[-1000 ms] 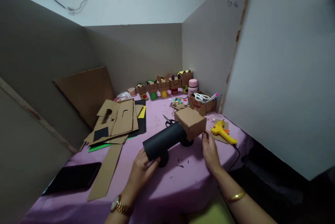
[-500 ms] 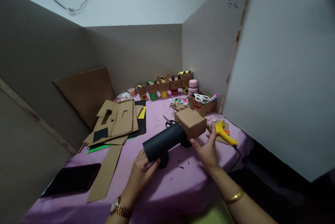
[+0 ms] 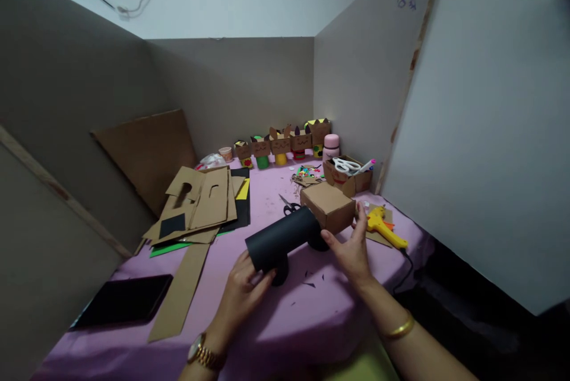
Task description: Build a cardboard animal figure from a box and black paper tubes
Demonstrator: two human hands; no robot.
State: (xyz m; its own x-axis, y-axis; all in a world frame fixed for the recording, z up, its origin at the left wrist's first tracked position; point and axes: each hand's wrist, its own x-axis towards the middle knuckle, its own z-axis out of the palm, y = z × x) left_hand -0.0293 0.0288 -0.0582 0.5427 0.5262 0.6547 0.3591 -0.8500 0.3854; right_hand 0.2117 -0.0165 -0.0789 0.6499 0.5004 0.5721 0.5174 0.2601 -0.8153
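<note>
A black paper tube (image 3: 281, 236) with short rounded black legs lies at a slant above the tablecloth, a brown cardboard box (image 3: 328, 205) joined or pressed to its far end. My left hand (image 3: 246, 289) grips the tube's near end, fingers partly inside the opening. At the box's right side, my right hand (image 3: 351, 253) has its thumb by the lower front and its fingers along the right edge, touching it. The fingertips behind the box are hidden. Black-handled scissors (image 3: 290, 208) lie just beyond the tube. Small black paper scraps sit below it.
A yellow glue gun (image 3: 383, 228) with a cord lies on the right. Behind it stands a cardboard box of white scissors and pens (image 3: 348, 172). Several cardboard animal figures (image 3: 280, 145) line the back. Flattened cardboard (image 3: 209, 203) and a black tablet (image 3: 122, 301) are on the left.
My right fingers have come closer against the box's right edge. The view has shifted slightly; the tube and box stay in nearly the same pose.
</note>
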